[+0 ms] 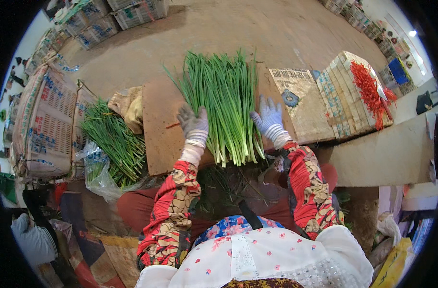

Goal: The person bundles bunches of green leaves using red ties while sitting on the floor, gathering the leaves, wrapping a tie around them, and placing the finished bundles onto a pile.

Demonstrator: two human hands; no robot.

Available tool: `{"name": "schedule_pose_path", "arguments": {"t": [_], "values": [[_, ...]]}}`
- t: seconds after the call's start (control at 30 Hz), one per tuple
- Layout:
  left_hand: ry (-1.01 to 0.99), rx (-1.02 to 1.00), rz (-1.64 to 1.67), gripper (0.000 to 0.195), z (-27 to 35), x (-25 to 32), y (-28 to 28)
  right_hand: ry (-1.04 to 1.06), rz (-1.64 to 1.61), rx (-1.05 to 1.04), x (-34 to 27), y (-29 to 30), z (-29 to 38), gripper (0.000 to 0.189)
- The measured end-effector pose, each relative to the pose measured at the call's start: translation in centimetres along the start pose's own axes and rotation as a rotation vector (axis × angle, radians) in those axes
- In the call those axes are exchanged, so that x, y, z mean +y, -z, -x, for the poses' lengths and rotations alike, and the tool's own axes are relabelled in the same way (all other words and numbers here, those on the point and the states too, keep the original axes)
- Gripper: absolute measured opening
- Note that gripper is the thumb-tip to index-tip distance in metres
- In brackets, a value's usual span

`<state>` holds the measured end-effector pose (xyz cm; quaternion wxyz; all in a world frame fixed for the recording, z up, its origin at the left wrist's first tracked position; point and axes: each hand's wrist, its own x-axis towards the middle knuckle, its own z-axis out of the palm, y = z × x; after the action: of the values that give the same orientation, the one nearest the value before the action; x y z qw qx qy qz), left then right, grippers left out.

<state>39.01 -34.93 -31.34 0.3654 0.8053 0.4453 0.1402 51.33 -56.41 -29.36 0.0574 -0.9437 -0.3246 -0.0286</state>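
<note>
A broad bunch of long green leafy stalks, like garlic chives or green onions (224, 104), lies on a brown board (161, 126), pale root ends toward me and leaf tips away. My left hand (193, 120), in a soiled knitted glove, rests at the bunch's left edge with its fingers apart. At the right side my right hand (268, 117), in a pale purple glove, lies flat beside the stalks with spread fingers, its thumb near them. Neither hand grips anything. A small reddish strip (173, 126) lies on the board by my left hand.
More green stalks (114, 140) lie at the left by a clear plastic bag (96, 176) and a woven crate (48, 126). At the right are flattened cardboard (305, 108) and a foam box (339, 97) bearing red ties (366, 86). Another person (35, 237) is at lower left.
</note>
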Motion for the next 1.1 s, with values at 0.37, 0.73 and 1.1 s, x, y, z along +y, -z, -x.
{"name": "schedule_pose_path", "arguments": {"t": [0.37,0.73,1.1], "values": [[-0.182,-0.163,0.158,0.068,0.7,-0.4,-3.9,0.016,-1.003,-0.082,-8.7,-4.1,-0.5,0.08],[0.13,0.246,0.755,0.059,0.5,-19.0,19.4,0.396,-1.01,-0.248,-21.4,5.2,-4.7,0.055],[0.694,0.08,0.639,0.07,-7.2,-38.9,21.8,0.107,-0.478,-0.93,-49.6,-11.1,1.1,0.088]]}}
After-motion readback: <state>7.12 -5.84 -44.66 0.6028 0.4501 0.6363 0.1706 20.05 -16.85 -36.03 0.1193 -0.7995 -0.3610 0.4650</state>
